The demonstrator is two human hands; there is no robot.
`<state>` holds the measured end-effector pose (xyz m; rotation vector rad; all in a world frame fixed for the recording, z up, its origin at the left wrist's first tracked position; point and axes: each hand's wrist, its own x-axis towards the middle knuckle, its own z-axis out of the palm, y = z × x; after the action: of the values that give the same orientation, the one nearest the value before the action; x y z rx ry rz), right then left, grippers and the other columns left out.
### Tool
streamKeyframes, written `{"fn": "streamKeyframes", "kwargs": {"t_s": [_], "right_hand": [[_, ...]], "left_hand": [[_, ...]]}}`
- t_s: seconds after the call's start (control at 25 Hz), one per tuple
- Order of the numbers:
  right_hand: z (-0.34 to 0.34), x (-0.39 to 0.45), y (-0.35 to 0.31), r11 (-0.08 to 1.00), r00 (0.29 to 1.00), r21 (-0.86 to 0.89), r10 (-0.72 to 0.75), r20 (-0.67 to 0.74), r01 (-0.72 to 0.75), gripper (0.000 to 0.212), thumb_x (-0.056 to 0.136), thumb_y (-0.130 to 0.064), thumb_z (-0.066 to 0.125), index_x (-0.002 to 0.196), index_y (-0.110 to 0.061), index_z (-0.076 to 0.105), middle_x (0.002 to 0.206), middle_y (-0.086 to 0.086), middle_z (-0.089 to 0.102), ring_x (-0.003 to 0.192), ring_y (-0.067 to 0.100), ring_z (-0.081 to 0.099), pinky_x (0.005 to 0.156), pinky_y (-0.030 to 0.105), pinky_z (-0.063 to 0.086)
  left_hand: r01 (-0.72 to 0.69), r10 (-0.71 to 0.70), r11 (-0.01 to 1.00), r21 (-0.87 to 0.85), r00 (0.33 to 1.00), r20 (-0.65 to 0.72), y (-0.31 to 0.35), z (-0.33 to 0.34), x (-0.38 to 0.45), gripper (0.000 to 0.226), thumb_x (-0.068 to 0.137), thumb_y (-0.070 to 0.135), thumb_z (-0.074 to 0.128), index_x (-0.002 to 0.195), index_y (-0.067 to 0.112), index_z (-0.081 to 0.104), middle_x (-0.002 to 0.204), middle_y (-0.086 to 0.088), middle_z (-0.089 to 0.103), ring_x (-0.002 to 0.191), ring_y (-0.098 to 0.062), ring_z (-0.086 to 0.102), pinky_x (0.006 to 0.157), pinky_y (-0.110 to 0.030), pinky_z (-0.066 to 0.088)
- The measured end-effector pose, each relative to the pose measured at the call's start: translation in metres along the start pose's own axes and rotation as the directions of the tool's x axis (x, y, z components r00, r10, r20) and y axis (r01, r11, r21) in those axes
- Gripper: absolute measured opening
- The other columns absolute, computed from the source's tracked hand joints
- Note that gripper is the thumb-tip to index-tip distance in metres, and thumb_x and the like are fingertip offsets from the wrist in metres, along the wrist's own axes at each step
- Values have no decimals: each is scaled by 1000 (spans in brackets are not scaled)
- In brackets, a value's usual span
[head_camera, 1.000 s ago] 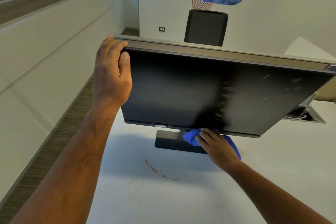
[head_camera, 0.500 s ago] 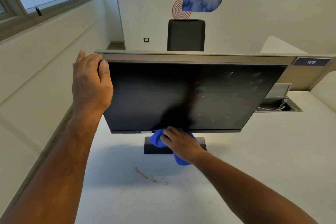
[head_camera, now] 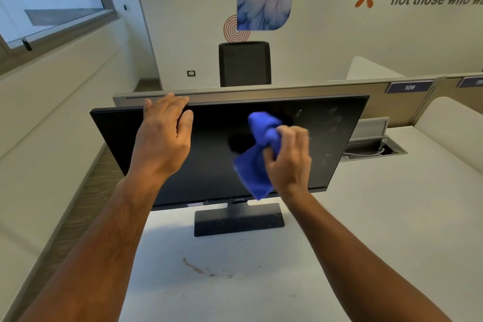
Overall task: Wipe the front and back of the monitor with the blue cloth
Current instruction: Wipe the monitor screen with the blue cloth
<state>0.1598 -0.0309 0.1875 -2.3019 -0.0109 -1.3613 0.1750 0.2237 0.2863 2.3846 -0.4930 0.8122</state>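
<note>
Two hands in play: your left hand (head_camera: 163, 138) hooks fingers over the top edge of the monitor (head_camera: 214, 154), thumb on the front glass, bracing it; your right hand (head_camera: 287, 157) has its fingers curled round the bunched blue cloth (head_camera: 258, 154), held at mid-screen, loose tail hanging toward the lower bezel. Can't tell if the cloth is actually touching the panel. Cloth looks soft, light, floppy, microfibre-like; it will bunch, so fold it flat for a wider contact patch. Monitor sits on the white desk (head_camera: 379, 217) in front of you, on a flat rectangular black base (head_camera: 237, 219), screen tilted back. Judgement: panel is stiff at the frame but the glossy face is fragile and flexes under point load, so keep pressure light and spread. Take hold at the top bezel or side edges, never the screen face. Thin neck plus small base suggests it can rock or slide on the smooth desk, hence the brace. Right portion of the screen shows pale smears and specks; base is dusty too. Desk has a brown stain (head_camera: 194, 266) nearer you. Behind: grey partition (head_camera: 300, 91) with a "109" tag (head_camera: 409, 87), dark chair (head_camera: 244, 64).
</note>
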Motion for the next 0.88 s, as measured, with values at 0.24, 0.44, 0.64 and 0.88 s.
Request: {"fn": "streamKeyframes", "kwargs": {"t_s": [0.24, 0.44, 0.64, 0.88], "right_hand": [[-17, 35, 12, 838, 765, 277, 543, -347, -470, 41, 88, -9, 59, 128, -9, 51, 127, 16, 44, 116, 22, 50, 95, 46, 53], [37, -9, -77, 998, 994, -56, -6, -109, -1, 62, 89, -23, 65, 147, -16, 42, 146, 16, 37, 131, 38, 42, 105, 50, 34], [65, -34, -86, 863, 859, -96, -471, 203, 496, 67, 83, -8, 54, 146, -27, 42, 145, 3, 33, 128, 28, 39, 96, 43, 41], [14, 22, -25, 994, 991, -110, -36, -131, 22, 53, 89, -11, 58, 140, -14, 47, 138, 12, 44, 125, 32, 46, 101, 42, 37]], "left_hand": [[17, -16, 1000, -26, 999, 30, 0, -3, -1, 41, 105, 29, 39, 142, 14, 52, 144, -5, 53, 142, -16, 36, 125, -40, 8], [34, -33, 996, -79, 999, 14, 0, -2, -1, 44, 104, 31, 36, 139, 13, 55, 143, -5, 54, 141, -14, 37, 124, -35, 5], [33, -30, 996, -88, 999, 42, -4, -8, -2, 42, 106, 29, 34, 139, 13, 54, 145, -8, 52, 143, -14, 34, 124, -32, 4], [29, -24, 991, -129, 999, 35, -1, -8, -3, 38, 106, 24, 40, 140, 13, 53, 145, -6, 52, 141, -9, 32, 125, -35, 3]]}}
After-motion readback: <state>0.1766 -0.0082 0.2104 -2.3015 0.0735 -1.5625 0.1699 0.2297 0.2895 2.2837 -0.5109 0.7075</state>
